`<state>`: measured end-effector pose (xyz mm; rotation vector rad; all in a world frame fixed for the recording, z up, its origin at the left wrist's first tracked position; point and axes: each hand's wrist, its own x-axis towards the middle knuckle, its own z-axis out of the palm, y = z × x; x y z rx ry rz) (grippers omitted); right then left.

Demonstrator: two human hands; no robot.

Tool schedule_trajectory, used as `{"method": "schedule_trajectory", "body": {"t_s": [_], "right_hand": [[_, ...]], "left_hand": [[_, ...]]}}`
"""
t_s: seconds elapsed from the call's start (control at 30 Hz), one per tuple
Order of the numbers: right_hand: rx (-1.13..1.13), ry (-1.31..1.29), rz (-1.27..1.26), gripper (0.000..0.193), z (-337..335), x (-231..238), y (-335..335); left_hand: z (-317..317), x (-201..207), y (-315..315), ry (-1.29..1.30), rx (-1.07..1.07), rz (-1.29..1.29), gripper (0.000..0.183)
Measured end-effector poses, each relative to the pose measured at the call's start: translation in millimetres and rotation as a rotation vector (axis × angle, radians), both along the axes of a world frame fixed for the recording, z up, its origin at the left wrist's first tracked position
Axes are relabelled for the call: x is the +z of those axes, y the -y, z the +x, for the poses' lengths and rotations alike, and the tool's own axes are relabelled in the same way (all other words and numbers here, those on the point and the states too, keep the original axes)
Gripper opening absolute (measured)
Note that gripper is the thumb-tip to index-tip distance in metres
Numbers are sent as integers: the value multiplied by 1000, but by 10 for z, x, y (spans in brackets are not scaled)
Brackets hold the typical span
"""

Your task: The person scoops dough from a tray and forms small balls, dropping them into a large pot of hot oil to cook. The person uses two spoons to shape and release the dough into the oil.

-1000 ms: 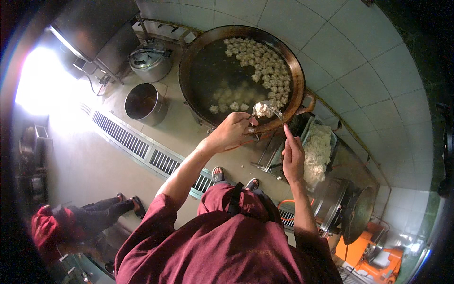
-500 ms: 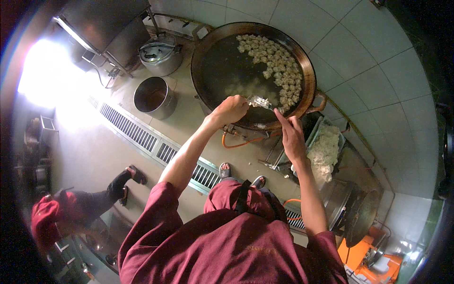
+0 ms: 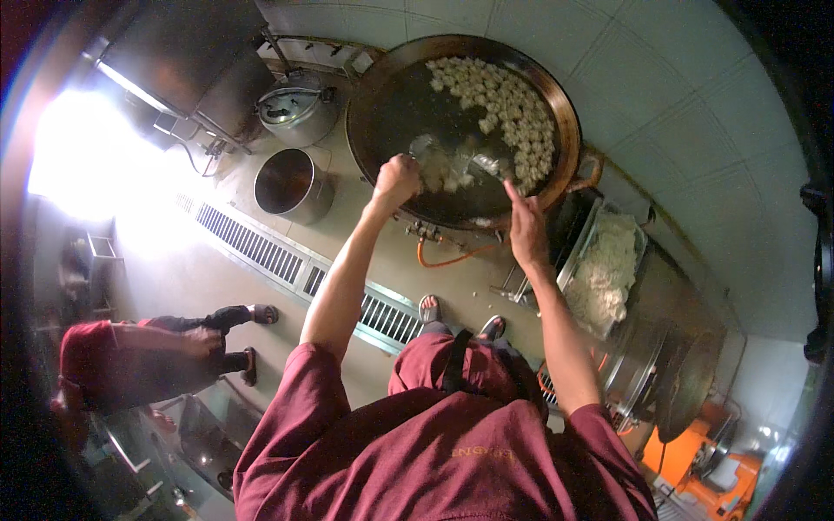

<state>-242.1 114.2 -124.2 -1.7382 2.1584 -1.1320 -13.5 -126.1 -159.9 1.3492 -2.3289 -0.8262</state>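
- Pale dough lumps (image 3: pixel 512 122) float in a broad wok (image 3: pixel 569 130), banked along its inner edge from 12 to 4 o'clock; more show hazily toward 6 o'clock.
- From my remote post, I see the left hand (image 3: pixel 398 179) at the wok's 8 o'clock side, fingers curled round what looks like a ladle (image 3: pixel 424 146), its rounded head glinting over the liquid.
- The right hand (image 3: pixel 526 224), at 5 o'clock, pinches a metal spoon (image 3: pixel 488 164), forefinger stretched along the handle, tip toward 10 o'clock.
- Just outside the wok at 4 o'clock, a heap of dough (image 3: pixel 608 269) fills a tub (image 3: pixel 641 247).
- An open pot (image 3: pixel 314 195) stands toward 8 o'clock, a lidded pot (image 3: pixel 300 126) toward 9.
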Motion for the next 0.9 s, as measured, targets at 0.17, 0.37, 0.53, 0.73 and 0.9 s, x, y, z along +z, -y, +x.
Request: {"method": "schedule_trajectory", "body": {"t_s": [0.17,0.37,0.53,0.73,0.9], "right_hand": [[-256,64,-186,40,-486,39,-998],[-887,-75,65,27,-1700,-812,-3562],[-1096,171,559,29,-2097,-1759,-4993],[-992,228,736,43,-2349,-2657,-5143],[-961,167,781,52,-2621,-3252,-4841]], "left_hand": [[399,227,-556,-203,59,77,28],[312,326,-1647,-400,238,502,27],[-324,619,-2408,-470,54,928,33],[-1127,700,-3183,-66,-152,862,32],[-1444,793,-3710,84,-106,792,31]]}}
